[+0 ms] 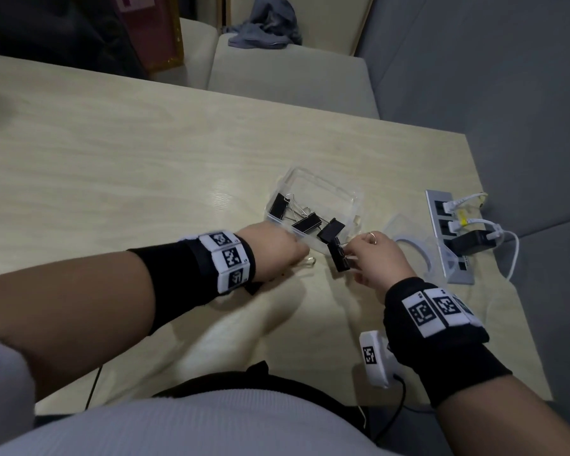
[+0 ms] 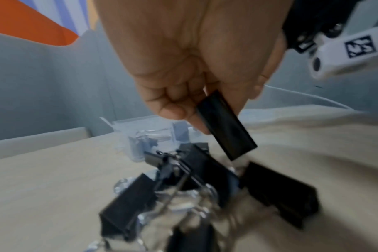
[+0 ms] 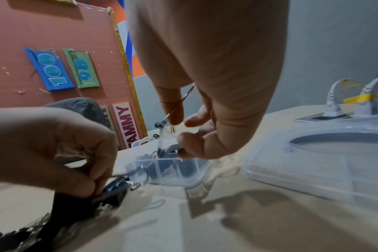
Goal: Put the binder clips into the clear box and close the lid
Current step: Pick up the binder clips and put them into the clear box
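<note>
The clear box (image 1: pixel 326 183) stands open on the table with three black binder clips (image 1: pixel 306 223) inside. Over its near right corner my right hand (image 1: pixel 359 255) pinches the wire handles of another black clip (image 1: pixel 341 260), whose body hangs toward the table. At the box's near left corner my left hand (image 1: pixel 297 252) grips a black clip (image 2: pixel 224 124); its wire handle (image 1: pixel 310 261) sticks out from the fingers. Several loose clips (image 2: pixel 127 204) lie on the table under my left wrist, hidden in the head view. The clear lid (image 1: pixel 408 225) lies flat to the right of the box.
A silver power strip (image 1: pixel 448 232) with white plugs, cables and a black adapter sits right of the lid, near the table's right edge. A black cable (image 1: pixel 399 406) trails over the front edge. Bare tabletop (image 1: pixel 112 159) stretches left and behind the box.
</note>
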A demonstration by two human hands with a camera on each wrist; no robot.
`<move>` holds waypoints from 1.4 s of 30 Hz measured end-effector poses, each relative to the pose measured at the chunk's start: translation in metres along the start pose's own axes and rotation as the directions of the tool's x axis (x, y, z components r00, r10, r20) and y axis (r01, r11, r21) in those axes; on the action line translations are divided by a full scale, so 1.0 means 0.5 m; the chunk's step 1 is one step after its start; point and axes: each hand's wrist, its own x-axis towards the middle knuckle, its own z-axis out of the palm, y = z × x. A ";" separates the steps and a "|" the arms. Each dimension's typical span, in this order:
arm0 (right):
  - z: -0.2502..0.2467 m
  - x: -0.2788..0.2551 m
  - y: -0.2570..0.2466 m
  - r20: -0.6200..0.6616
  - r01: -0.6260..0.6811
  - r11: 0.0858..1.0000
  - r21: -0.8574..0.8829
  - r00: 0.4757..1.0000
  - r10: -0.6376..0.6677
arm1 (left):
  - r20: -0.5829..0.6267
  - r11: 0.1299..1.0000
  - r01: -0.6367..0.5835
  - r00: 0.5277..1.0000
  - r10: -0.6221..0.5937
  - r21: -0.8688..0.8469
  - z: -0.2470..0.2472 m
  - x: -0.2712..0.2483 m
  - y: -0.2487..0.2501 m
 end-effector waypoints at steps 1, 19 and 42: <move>-0.002 -0.003 0.000 0.025 -0.027 0.998 0.053 0.999 0.026 | -0.015 0.995 0.033 0.999 -0.035 -0.095 -0.013 -0.001 -0.013; 0.014 -0.002 0.017 0.207 -0.113 0.960 0.256 0.977 0.060 | -0.159 0.931 0.131 0.968 -0.195 -0.340 -0.091 0.083 -0.114; 0.041 0.017 -0.047 0.050 0.012 0.861 0.509 0.998 -0.044 | -0.124 0.771 0.067 0.975 -0.186 -0.633 -0.089 0.044 -0.064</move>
